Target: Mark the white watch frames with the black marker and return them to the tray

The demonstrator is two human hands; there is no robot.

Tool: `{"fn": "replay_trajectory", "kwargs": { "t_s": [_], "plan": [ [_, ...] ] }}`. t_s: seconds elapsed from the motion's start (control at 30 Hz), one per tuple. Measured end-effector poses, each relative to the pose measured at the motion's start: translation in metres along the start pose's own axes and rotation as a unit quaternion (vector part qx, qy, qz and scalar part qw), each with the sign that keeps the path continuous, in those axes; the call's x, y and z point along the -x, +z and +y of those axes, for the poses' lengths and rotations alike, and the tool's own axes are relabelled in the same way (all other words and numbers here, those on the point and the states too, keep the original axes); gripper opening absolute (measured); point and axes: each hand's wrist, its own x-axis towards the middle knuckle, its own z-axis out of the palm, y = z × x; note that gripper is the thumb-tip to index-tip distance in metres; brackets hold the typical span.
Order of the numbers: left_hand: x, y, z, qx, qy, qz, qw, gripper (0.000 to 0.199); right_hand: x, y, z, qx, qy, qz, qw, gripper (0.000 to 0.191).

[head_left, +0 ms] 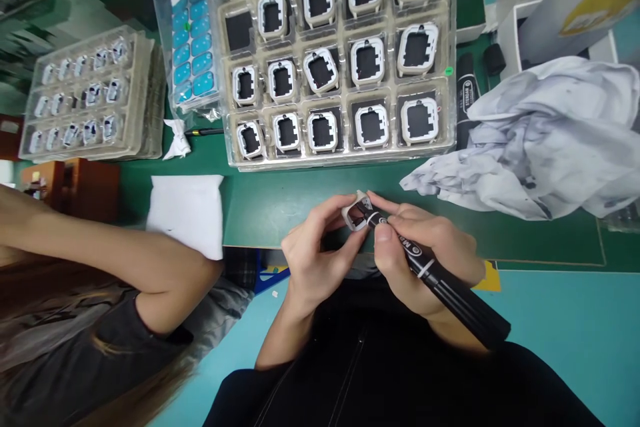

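A small white square frame (356,212), open in the middle, sits pinched between the thumb and fingertips of the left hand (316,255), held just above the near edge of the green mat (300,197). The right hand (425,257) is closed around a black marker (440,280) in a writing grip, its tip pressed to the inner edge of the frame; how much of that edge is already darkened is too small to tell.

Just beyond both hands lies a clear plastic tray (345,157) with fifteen pockets. Fourteen hold similar white frames with dark centres, and the far-left pocket of the back row holds no frame, which suggests, as a judgement only, that the piece in hand comes from there. Nothing visible separates marked frames from unmarked ones, so the share finished cannot be read.

To the right of the right hand sits a crumpled grey-stained cloth (545,133), with a second marker (467,90) beyond it. Left of the left hand lie a white pad (187,210) and another person's bare forearm (110,257); farther off stands a stack of trays (85,97) and a bag of blue parts (193,47).
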Motion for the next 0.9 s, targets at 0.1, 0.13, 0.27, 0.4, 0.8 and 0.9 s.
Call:
{"fn": "replay_trajectory", "kwargs": {
  "t_s": [0.1, 0.13, 0.27, 0.4, 0.8, 0.9],
  "plan": [
    [0.000, 0.001, 0.000, 0.024, 0.005, 0.002, 1.000, 0.050, 0.000, 0.000, -0.001, 0.019, 0.013, -0.032, 0.999, 0.018],
    [0.000, 0.001, -0.001, 0.027, 0.010, 0.002, 1.000, 0.051, 0.000, -0.001, -0.002, 0.024, 0.023, -0.054, 0.998, 0.019],
    [-0.001, 0.002, -0.002, 0.019, 0.027, 0.007, 0.999, 0.051, 0.000, -0.002, -0.004, 0.004, 0.020, -0.007, 1.000, 0.015],
    [0.000, 0.003, -0.004, 0.023, 0.031, 0.017, 0.999, 0.049, -0.001, -0.005, -0.007, 0.032, 0.031, -0.036, 0.998, 0.020],
    [-0.006, 0.003, -0.002, 0.092, 0.023, 0.016, 0.995, 0.056, 0.002, -0.001, -0.005, 0.000, 0.016, -0.006, 1.000, 0.014],
    [-0.008, 0.003, -0.001, 0.111, 0.021, 0.015, 0.993, 0.058, 0.005, 0.003, -0.004, -0.015, 0.018, 0.013, 1.000, 0.015]
  ]
}}
